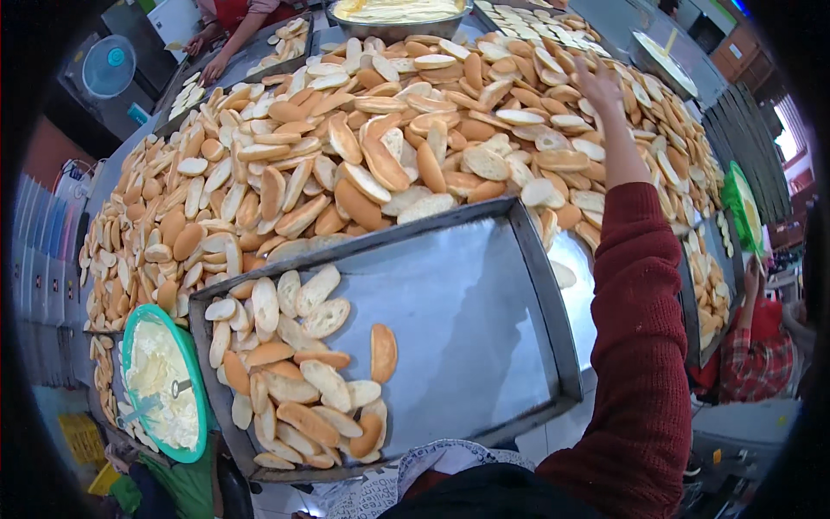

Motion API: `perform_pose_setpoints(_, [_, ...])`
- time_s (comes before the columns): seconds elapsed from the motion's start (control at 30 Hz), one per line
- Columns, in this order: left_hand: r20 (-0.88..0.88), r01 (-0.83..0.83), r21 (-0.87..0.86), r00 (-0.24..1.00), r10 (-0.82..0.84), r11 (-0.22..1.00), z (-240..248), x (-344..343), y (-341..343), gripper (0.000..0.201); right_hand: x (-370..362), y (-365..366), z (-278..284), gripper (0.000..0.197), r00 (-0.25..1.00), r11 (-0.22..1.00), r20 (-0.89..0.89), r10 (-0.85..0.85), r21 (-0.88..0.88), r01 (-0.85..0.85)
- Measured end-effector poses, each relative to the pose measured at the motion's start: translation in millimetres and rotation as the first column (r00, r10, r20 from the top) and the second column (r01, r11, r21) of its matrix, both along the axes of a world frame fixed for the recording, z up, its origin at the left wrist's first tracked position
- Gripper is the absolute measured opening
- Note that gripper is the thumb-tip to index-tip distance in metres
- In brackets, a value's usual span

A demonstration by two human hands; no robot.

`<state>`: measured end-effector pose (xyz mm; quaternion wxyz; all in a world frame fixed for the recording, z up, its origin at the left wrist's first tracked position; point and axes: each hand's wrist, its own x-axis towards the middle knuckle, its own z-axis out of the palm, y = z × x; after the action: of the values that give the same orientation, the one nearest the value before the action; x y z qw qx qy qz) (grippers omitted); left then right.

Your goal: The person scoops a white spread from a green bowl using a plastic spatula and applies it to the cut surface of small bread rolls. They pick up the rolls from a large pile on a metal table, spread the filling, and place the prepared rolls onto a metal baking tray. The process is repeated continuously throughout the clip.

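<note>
My right hand [601, 89] reaches out over the far right of a large heap of halved bread rolls [363, 147]. Its fingers are apart, touching or just over the rolls, and no roll shows in it. A dark red knitted sleeve covers that arm. Near me, a metal baking tray [458, 320] lies slightly tilted against the heap. Loose bread halves [316, 381] fill its left side, some cut side up and some crust up, while bare metal shows on the right. My left hand is not in view.
A green basin of white cream [164, 381] with a utensil stands left of the tray. Beyond the heap is a metal bowl of pale cream [398, 19]. Co-workers' hands [210, 65] are at the far left; another person in plaid [759, 355] is at the right.
</note>
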<state>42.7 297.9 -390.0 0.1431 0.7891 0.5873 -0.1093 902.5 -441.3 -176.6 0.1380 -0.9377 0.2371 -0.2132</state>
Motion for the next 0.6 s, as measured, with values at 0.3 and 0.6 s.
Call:
perform_pose_setpoints(0.3, [-0.085, 0.068, 0.001, 0.994, -0.068, 0.998, 4.6, 14.5, 16.8, 0.035, 46.0, -13.1, -43.6, 0.072, 0.958, 0.934, -0.095, 0.270, 0.267, -0.237])
perform_pose_setpoints(0.6, [-0.015, 0.076, -0.017, 0.997, -0.077, 0.997, -14.3, 11.0, 22.9, 0.033, 75.1, 248.8, -72.3, 0.049, 0.817, 0.815, -0.197, 0.543, -0.113, -0.569])
